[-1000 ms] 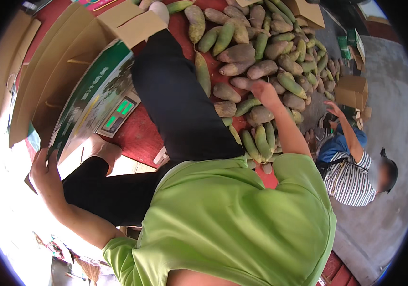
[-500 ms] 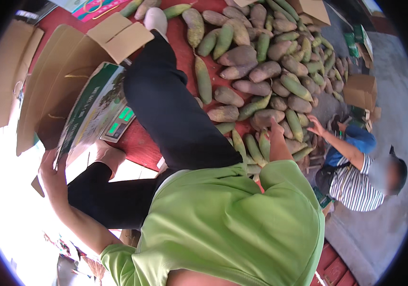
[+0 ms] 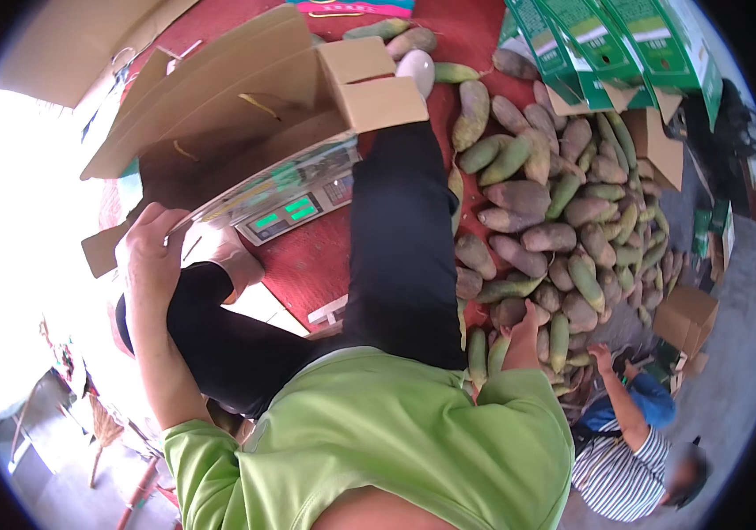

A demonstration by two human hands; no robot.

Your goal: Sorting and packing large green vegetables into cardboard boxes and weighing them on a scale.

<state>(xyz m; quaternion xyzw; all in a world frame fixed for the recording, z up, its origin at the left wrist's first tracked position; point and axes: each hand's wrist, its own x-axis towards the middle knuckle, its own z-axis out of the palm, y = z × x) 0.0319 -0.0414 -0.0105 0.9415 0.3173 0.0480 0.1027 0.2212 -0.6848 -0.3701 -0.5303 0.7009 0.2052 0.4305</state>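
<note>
My left hand (image 3: 150,252) is closed on the near left edge of an open cardboard box (image 3: 281,190), fingers over the rim. The box stands on a digital scale (image 3: 298,212) with a lit green display; only yellowish cords show in the box's shadowed inside. On my right, a large heap of green and purplish radishes (image 3: 547,237) covers the red ground sheet. My right hand (image 3: 526,340) reaches down into the near edge of the heap. Its fingers curl around a radish (image 3: 509,312), partly hidden by the hand.
A co-worker in a striped shirt (image 3: 618,477) reaches toward the heap's right side. Green printed cartons (image 3: 607,40) stand at the far right. Another brown box (image 3: 687,320) lies beside the heap. My dark-trousered leg (image 3: 400,247) is between scale and radishes. A broom (image 3: 102,424) is at left.
The view has swung, so box, scale and heap sit differently and green cartons have appeared at the top right. My left hand still grips the box edge; my right stays at the same radishes.
</note>
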